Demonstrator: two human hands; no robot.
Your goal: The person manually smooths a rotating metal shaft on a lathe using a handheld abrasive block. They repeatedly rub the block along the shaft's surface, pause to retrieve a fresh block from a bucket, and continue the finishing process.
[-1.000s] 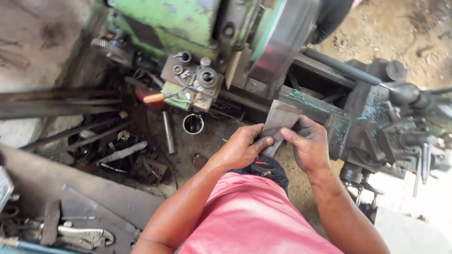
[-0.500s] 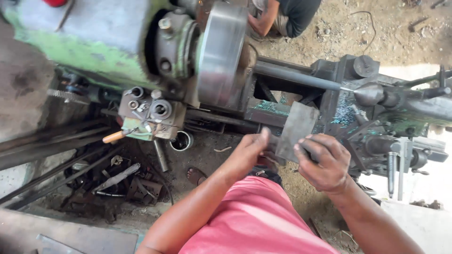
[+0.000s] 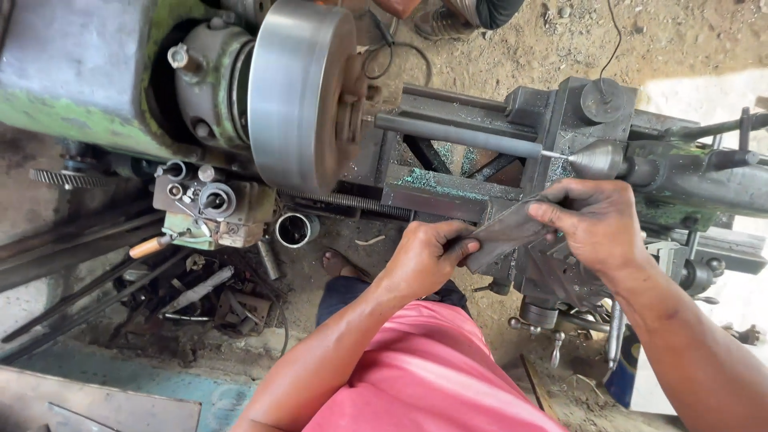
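Gripping a dark, flat strip of abrasive sheet (image 3: pixel 506 234) between both hands, I hold it just in front of the lathe bed (image 3: pixel 448 192), over the carriage. My left hand (image 3: pixel 424 256) pinches the strip's lower end at about 8 o'clock, fingers (image 3: pixel 448 232) curled over its edge and thumb pressed underneath. My right hand (image 3: pixel 596 224) has the upper end at 2 o'clock, fingers closed on it from above, so the strip runs tilted between the two hands. Both hands are closed on the sheet; neither is free.

At 12 o'clock from the strip, a grey steel bar (image 3: pixel 460 134) lies level in the lathe, one end at the big round chuck (image 3: pixel 300 94) and the other touching the pointed tailstock centre (image 3: pixel 588 158). The strip sits below the bar and apart from it. Green paint flakes dust the bed under the bar.

At 9 o'clock from my left hand, the gearbox levers (image 3: pixel 214 202) stand out from the machine, one with an orange-tipped handle (image 3: pixel 152 245), and a short metal ring (image 3: pixel 294 229) sits just beside them. Lower down at 8 o'clock, scrap iron and rods (image 3: pixel 204 292) lie heaped on the dirt floor (image 3: pixel 672 36). At 12 o'clock, past the lathe, another person's shoe (image 3: pixel 440 22) stands on that floor.
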